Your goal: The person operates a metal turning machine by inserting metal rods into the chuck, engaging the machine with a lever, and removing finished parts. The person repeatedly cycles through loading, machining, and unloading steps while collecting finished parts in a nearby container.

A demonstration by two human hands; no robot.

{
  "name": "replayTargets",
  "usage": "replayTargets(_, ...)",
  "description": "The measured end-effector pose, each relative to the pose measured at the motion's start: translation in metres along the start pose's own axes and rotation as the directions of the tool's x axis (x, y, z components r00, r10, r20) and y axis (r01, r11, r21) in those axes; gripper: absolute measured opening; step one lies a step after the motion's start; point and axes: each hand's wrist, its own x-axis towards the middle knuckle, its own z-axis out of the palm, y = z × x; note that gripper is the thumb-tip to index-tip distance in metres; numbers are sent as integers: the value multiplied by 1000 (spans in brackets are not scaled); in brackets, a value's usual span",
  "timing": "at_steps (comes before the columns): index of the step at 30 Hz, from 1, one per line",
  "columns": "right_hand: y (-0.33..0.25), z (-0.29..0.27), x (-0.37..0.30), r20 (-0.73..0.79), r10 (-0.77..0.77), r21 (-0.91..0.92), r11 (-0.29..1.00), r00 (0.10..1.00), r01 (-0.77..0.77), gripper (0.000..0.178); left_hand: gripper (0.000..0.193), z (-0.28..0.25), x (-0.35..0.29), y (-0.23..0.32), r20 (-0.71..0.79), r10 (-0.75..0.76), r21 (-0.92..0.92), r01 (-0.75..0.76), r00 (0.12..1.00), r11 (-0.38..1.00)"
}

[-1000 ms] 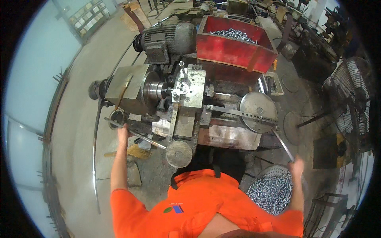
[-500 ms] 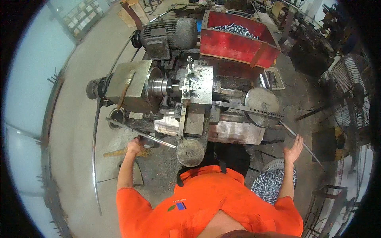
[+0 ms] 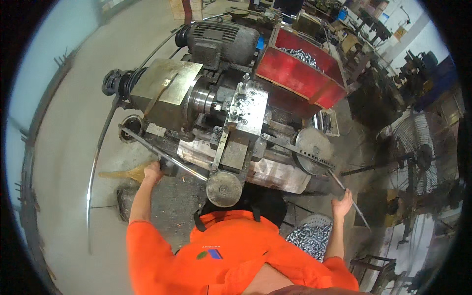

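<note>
In front of me stands a small greasy lathe with a steel chuck point(image 3: 200, 100) and a bright tool block point(image 3: 251, 110). My right hand point(image 3: 342, 202) is closed at the thin metal lever rod point(image 3: 361, 216), which slants out from a round disc point(image 3: 314, 147) on the right. My left hand point(image 3: 153, 172) is closed low beside the machine, below another long lever point(image 3: 167, 156); what it grips, if anything, is hidden. That lever runs to a round weight point(image 3: 223, 189) at the front. Between my forearms and the lathe sits a basin of small metal parts point(image 3: 309, 238).
A red bin point(image 3: 295, 73) holding small metal parts stands behind the lathe, beside an electric motor point(image 3: 216, 42). A caged fan point(image 3: 413, 152) is at the right. On the left, a long metal bar point(image 3: 93, 182) curves down past the machine.
The view has tilted and shifted, so the lathe appears rotated clockwise. My right hand's fingers, outstretched along the rod before, are now curled at it. My left hand stays low beside the machine.
</note>
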Motion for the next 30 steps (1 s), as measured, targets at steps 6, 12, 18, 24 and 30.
replayTargets(6, -101, -50, 65, -8, -123, 297, 947, 992, 120, 50, 36, 44, -18, -5, -118, -186, -432, 118, 975, 894)
replayTargets(12, -335, -115, 115, -174, -658, 676, 461, 732, 575, 44, 25, -53, -43, -65, -345, -197, -411, 41, 918, 911)
replayTargets(18, -502, -122, 100, -148, -860, 628, 300, 489, 718, 28, 26, -187, -123, -111, -744, -296, -327, 59, 599, 943)
replayTargets(24, -534, -110, 92, 56, -881, 591, 408, 469, 696, 22, 43, -131, -165, -161, -487, -573, -247, 525, 659, 814)
replayTargets(30, -536, -114, 92, 63, -886, 532, 418, 459, 736, 23, 53, -139, -164, -141, -448, -659, -308, 587, 605, 749)
